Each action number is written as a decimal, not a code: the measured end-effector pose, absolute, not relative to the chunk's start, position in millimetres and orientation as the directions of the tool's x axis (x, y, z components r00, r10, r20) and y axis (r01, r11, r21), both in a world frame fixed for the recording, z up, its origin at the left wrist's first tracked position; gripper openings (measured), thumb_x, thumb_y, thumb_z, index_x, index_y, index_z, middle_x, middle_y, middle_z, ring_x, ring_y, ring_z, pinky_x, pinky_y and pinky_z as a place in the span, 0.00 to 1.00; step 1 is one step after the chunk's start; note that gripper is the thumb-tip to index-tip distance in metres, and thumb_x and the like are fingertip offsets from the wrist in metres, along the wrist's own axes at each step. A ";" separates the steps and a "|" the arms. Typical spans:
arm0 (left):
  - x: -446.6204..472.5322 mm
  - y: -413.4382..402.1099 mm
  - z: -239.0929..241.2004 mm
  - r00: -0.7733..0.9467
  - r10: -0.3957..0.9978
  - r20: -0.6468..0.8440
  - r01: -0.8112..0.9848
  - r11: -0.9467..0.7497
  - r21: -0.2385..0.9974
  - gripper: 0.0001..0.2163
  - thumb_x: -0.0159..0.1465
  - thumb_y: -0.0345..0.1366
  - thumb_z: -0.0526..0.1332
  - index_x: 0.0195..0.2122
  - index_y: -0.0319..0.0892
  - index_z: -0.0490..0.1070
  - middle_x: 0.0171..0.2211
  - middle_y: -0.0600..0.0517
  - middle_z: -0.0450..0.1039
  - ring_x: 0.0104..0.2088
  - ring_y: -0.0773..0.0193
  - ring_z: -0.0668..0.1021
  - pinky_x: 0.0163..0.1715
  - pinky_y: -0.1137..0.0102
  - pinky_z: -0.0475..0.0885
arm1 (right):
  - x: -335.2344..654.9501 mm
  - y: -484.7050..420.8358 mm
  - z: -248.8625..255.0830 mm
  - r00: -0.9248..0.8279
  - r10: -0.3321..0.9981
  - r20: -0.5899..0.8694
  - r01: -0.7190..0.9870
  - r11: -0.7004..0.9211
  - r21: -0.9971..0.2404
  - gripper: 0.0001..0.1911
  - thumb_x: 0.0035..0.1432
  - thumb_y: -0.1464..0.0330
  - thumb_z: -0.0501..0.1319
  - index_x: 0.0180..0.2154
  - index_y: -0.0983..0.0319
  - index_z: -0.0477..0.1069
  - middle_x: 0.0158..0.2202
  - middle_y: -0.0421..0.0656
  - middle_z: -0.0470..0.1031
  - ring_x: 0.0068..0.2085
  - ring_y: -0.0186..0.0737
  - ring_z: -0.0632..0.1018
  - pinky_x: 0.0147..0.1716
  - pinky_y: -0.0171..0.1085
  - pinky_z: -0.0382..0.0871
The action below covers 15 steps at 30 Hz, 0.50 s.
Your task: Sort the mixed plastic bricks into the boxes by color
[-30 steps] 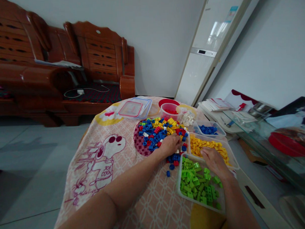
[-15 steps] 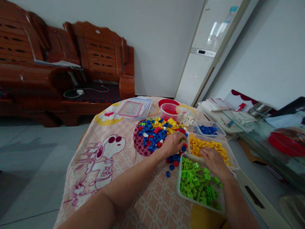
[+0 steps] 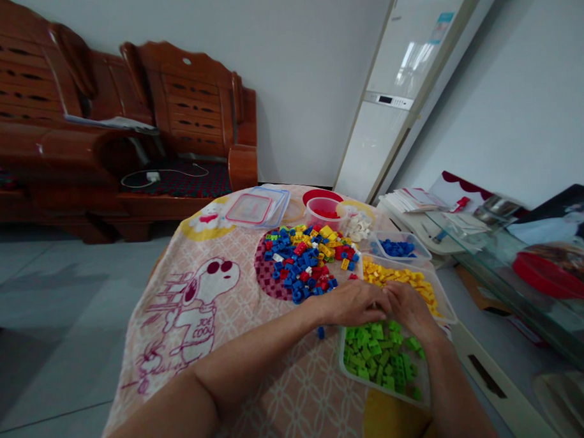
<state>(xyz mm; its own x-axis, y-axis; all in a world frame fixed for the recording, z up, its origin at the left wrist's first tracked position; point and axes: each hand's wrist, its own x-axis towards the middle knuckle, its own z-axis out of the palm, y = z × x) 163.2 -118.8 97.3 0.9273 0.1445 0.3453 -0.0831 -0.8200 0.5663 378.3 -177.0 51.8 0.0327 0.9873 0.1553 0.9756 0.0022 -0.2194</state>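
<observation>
My left hand (image 3: 356,303) reaches across the near edge of the brick pile, its fingers bent and meeting the fingertips of my right hand (image 3: 411,309). Both hands are closed, and whatever lies between their fingers is hidden. They hover where two plastic boxes adjoin: a box of green toy bricks (image 3: 373,353) below them and a box of yellow toy bricks (image 3: 414,284) just behind. To the left, a mixed pile of toy bricks (image 3: 300,263), mostly blue, red and yellow, lies partly on a dark red checked patch. One blue brick (image 3: 321,333) sits apart near my left wrist.
Farther back stand a box of blue bricks (image 3: 397,248), a round tub of red bricks (image 3: 325,211) and a heap of white bricks (image 3: 358,227). Flat lids (image 3: 251,209) lie at the back left. A glass-topped table (image 3: 489,263) borders the right side.
My left hand has moved from the pile's right edge toward me and rightward, meeting my right hand over the boxes. My right hand has stayed nearly in place.
</observation>
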 end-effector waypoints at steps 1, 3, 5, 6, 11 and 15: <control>163.1 -117.5 96.7 0.926 0.156 0.344 -0.071 -0.822 0.565 0.10 0.63 0.30 0.58 0.44 0.40 0.75 0.40 0.50 0.78 0.40 0.64 0.78 0.40 0.75 0.68 | 378.2 -177.0 52.5 0.032 0.988 0.151 0.975 0.002 -0.224 0.18 0.61 0.63 0.47 0.23 0.60 0.65 0.25 0.43 0.70 0.29 0.38 0.70 0.30 0.35 0.57; 162.8 -113.9 95.8 0.916 0.199 0.347 -0.030 -0.832 0.555 0.09 0.63 0.30 0.58 0.43 0.40 0.75 0.40 0.50 0.78 0.40 0.64 0.78 0.41 0.75 0.68 | 377.1 -177.6 54.0 0.031 0.987 0.156 0.973 0.006 -0.232 0.18 0.62 0.63 0.46 0.24 0.61 0.66 0.26 0.44 0.71 0.31 0.38 0.71 0.32 0.35 0.58; 162.4 -109.7 95.0 0.898 0.254 0.359 0.027 -0.846 0.532 0.09 0.63 0.31 0.57 0.42 0.39 0.75 0.40 0.49 0.78 0.40 0.64 0.78 0.42 0.74 0.68 | 375.3 -178.5 55.4 0.033 0.985 0.167 0.972 0.007 -0.235 0.17 0.62 0.64 0.46 0.26 0.61 0.67 0.27 0.44 0.72 0.32 0.39 0.71 0.33 0.35 0.58; 162.1 -107.3 94.3 0.885 0.289 0.366 0.065 -0.854 0.517 0.09 0.63 0.32 0.57 0.41 0.39 0.75 0.39 0.49 0.78 0.40 0.64 0.78 0.42 0.74 0.68 | 374.3 -179.0 56.1 0.035 0.984 0.174 0.972 0.007 -0.235 0.17 0.62 0.64 0.46 0.27 0.61 0.68 0.28 0.45 0.73 0.33 0.39 0.72 0.34 0.36 0.59; 157.2 -87.5 87.0 0.743 0.579 0.335 0.408 -0.790 0.458 0.10 0.63 0.31 0.55 0.39 0.41 0.76 0.38 0.49 0.78 0.40 0.62 0.78 0.41 0.72 0.70 | 372.0 -180.3 58.3 -0.002 0.983 0.184 0.973 0.044 -0.225 0.17 0.63 0.65 0.46 0.28 0.61 0.68 0.30 0.45 0.73 0.34 0.40 0.73 0.36 0.36 0.60; 147.9 -64.0 76.3 0.577 0.790 0.206 0.713 -0.610 0.346 0.12 0.65 0.30 0.52 0.41 0.39 0.75 0.39 0.45 0.77 0.41 0.59 0.79 0.42 0.68 0.72 | 373.7 -180.2 57.3 -0.028 0.981 0.192 0.976 0.069 -0.206 0.19 0.64 0.65 0.45 0.27 0.61 0.69 0.30 0.45 0.74 0.34 0.40 0.73 0.38 0.36 0.61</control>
<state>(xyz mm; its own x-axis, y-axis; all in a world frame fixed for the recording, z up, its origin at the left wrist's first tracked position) 147.9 -64.0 76.3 0.5769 0.7905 0.2059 0.7125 -0.6102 0.3463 373.7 -180.2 57.3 -0.0284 0.9810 0.1920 0.9761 0.0687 -0.2063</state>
